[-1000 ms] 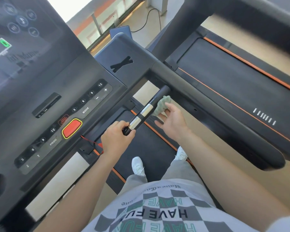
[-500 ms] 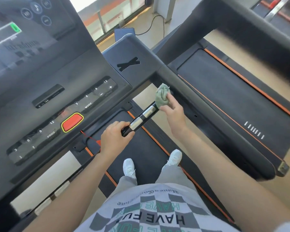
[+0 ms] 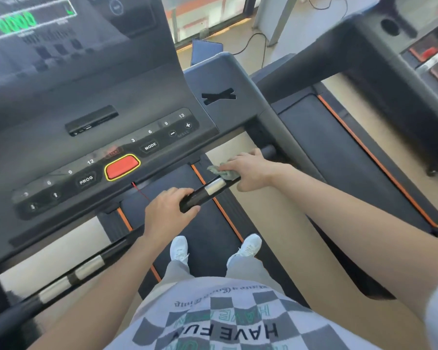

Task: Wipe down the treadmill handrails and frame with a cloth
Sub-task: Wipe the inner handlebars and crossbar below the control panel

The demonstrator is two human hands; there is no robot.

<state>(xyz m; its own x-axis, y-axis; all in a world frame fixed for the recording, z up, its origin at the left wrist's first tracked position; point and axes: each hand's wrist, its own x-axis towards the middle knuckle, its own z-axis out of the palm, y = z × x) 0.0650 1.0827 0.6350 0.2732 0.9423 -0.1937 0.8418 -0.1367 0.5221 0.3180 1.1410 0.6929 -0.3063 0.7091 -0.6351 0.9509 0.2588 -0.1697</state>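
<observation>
Nearest: checkered shirt (image 3: 220, 322) w/ "HAVE FUN" print, grey trousers, white shoes (image 3: 178, 247) standing on the treadmill belt (image 3: 207, 233). Left hand (image 3: 167, 213) is wrapped round the near end of the short black handrail (image 3: 207, 192), fingers curled over it, just beside its silver sensor band. Right hand (image 3: 250, 170) is further up the same rail, pressing the grey-green cloth (image 3: 223, 171) onto it; cloth bunched under palm & fingers, edge poking out on the left. Beyond: console (image 3: 99, 137) w/ red stop button (image 3: 122, 167), PROG/MODE keys, green digits on the display. Right of it, grey frame upright (image 3: 276, 127), then a 2nd treadmill (image 3: 351, 147).
</observation>
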